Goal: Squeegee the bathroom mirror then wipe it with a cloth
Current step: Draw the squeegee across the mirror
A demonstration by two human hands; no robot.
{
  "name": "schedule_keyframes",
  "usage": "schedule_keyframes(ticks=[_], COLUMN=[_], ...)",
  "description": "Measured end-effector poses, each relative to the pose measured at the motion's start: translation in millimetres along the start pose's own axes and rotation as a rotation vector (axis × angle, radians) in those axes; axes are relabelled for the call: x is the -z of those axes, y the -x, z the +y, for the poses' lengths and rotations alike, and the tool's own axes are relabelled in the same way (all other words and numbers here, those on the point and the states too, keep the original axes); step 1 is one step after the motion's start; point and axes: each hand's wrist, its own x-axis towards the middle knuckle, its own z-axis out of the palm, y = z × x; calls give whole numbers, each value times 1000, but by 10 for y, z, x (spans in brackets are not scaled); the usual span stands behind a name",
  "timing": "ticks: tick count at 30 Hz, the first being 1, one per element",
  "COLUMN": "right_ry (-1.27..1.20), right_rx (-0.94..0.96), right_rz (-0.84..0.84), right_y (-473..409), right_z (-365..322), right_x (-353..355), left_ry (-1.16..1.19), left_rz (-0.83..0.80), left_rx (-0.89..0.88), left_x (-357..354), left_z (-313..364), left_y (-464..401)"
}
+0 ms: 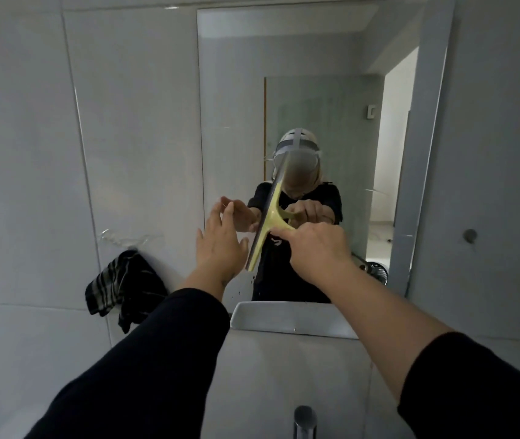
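Note:
The wall mirror (309,90) hangs straight ahead above a white sink. My right hand (318,250) grips the handle of a yellow squeegee (271,217), whose long blade stands nearly upright and tilted, against or just off the glass near the mirror's lower middle. My left hand (220,245) hovers open beside the blade's left, fingers spread, touching nothing. A black striped cloth (125,286) hangs on the tiled wall left of the mirror, below a clear hook.
A chrome tap (304,421) rises at the bottom centre over the white sink (271,375). Grey wall tiles (78,122) surround the mirror. A small round knob (470,235) sits on the right wall. The mirror reflects a person and an open doorway.

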Motion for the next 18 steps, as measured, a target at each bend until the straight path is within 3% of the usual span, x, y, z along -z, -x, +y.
schedule_keyframes(ticks=[10, 18], right_ry=[-98, -427], right_rx=[-200, -432], right_rz=[6, 81], right_y=[286, 522], right_z=[611, 708], right_x=[-1, -242], left_ry=[-42, -24], left_rz=[-134, -117], left_rx=[-5, -18], left_x=[-198, -231], left_z=[173, 119], left_y=[23, 29])
